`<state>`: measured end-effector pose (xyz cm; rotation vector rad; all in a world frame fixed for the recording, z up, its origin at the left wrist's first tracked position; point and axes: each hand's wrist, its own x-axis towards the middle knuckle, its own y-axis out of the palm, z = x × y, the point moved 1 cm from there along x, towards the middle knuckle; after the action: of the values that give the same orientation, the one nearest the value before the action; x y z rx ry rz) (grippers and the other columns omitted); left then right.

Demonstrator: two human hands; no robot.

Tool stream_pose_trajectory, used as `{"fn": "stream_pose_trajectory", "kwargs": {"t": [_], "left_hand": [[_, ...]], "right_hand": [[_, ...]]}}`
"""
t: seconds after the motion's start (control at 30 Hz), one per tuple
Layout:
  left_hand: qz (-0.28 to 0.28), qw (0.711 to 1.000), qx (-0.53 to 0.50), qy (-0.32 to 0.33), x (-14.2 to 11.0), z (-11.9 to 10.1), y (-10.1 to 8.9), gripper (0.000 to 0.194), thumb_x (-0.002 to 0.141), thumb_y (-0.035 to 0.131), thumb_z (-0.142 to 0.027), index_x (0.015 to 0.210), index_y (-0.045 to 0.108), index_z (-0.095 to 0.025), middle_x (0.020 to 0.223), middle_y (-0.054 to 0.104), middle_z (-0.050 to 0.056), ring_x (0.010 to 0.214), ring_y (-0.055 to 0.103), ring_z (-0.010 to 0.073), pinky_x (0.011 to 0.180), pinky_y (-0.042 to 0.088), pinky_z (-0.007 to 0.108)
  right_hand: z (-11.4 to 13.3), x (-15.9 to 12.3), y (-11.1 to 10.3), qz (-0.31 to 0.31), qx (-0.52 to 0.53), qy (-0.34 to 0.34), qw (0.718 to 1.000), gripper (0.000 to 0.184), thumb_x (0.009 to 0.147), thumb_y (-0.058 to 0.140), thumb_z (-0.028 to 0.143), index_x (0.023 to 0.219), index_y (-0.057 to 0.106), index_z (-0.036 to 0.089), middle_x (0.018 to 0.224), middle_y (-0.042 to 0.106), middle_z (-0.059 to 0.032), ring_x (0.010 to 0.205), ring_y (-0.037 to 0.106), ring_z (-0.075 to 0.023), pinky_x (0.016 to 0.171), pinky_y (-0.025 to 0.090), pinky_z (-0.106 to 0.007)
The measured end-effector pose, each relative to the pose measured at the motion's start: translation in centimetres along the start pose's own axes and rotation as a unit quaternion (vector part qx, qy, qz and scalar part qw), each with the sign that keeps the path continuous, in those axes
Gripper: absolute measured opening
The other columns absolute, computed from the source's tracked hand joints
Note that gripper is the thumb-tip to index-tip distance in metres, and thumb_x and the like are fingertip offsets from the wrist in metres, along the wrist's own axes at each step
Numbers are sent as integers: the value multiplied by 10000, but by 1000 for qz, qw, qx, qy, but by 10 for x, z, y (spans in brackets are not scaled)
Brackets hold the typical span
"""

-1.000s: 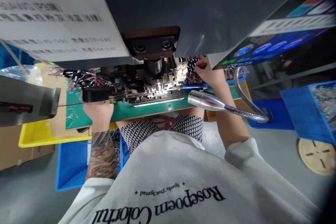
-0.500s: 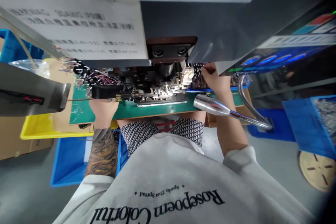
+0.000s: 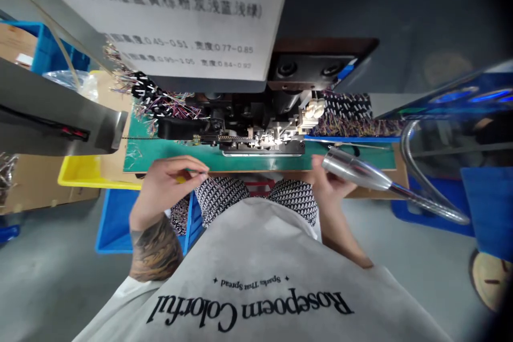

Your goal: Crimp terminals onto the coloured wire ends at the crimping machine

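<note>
My left hand point(image 3: 170, 181) is over the front edge of the green work board point(image 3: 256, 164), its thumb and forefinger pinched together. Whatever sits between those fingertips is too small to name. Partly behind the silver lamp head point(image 3: 347, 165), my right hand point(image 3: 329, 187) is at the board's front edge with its fingers curled. Its grip is partly hidden, and I cannot make out what it holds. Between and beyond both hands stands the crimping machine, its metal die area point(image 3: 272, 139) lit; a terminal strip point(image 3: 140, 138) runs into it from the left.
Black-sleeved wire bundles point(image 3: 347, 109) lie in a blue tray behind the board at right; more wire bundles point(image 3: 168, 104) lie at left. A yellow tray point(image 3: 76, 171) and a blue bin point(image 3: 116, 224) stand at left. The lamp's flexible neck point(image 3: 425, 200) curves at right.
My right hand has drawn back from the wire bundles to the board's front edge. My left hand has come out from behind the machine's left side toward me. The view has shifted.
</note>
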<state>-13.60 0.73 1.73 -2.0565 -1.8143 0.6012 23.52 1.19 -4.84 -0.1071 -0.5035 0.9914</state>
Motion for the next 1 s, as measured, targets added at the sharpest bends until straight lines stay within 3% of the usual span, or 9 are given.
{"fn": "stream_pose_trajectory", "kwargs": {"t": [0.1,0.17,0.33,0.43,0.53,0.63,0.8,0.9,1.0], "left_hand": [[62,988,-141,-5,8,-32,32,108,898,820,-341,866,837,-240,976,826,87,843,793,235,655,678,328],[65,972,-221,-33,15,-42,53,103,870,845,-312,868,829,-210,964,830,98,834,816,239,667,704,323],[120,925,-344,-106,25,-35,89,167,796,897,-289,878,831,-159,916,838,114,743,830,252,605,711,308],[149,903,-381,-127,27,-26,100,195,777,915,-294,897,839,-160,879,836,106,713,830,256,582,705,307],[170,900,-375,-142,26,-23,107,214,766,925,-320,897,842,-171,865,837,97,706,830,256,616,720,339],[156,906,-366,-142,25,-23,110,204,737,936,-306,863,835,-182,873,842,85,769,842,265,725,738,383],[145,936,-307,-98,28,-19,112,153,751,903,-270,855,840,-178,884,841,91,829,835,251,836,729,411],[113,935,-323,-94,31,-21,113,191,816,854,-339,903,844,-168,885,832,93,835,827,244,794,734,395],[62,949,-298,-83,34,-26,116,245,794,889,-367,930,853,-166,851,824,83,773,807,223,656,720,317]], "right_hand": [[39,-20,31,195,81,-3,977,129,912,744,333,871,820,238,665,689,0,582,579,-145,584,499,-316],[58,-21,45,264,125,44,955,156,922,744,343,860,844,242,687,732,-3,598,606,-138,585,509,-304],[69,-8,59,331,229,149,903,204,922,723,375,902,867,232,666,731,14,587,618,-108,597,540,-268],[67,-4,62,361,262,182,876,226,894,769,427,931,863,225,681,739,12,556,584,-94,526,485,-241],[67,-4,63,407,261,209,850,261,855,831,471,824,838,212,606,682,21,523,550,-92,477,431,-233],[68,-1,63,401,251,197,859,322,864,837,452,675,773,201,557,618,31,504,488,-80,488,418,-242],[65,7,65,355,231,162,891,296,869,834,418,680,763,202,569,611,30,525,494,-95,503,437,-259],[65,7,68,342,218,155,901,297,869,836,435,696,772,202,559,600,26,524,506,-111,520,485,-285],[69,4,71,303,197,132,923,220,865,844,412,765,817,218,609,642,9,597,584,-143,604,556,-315]]}}
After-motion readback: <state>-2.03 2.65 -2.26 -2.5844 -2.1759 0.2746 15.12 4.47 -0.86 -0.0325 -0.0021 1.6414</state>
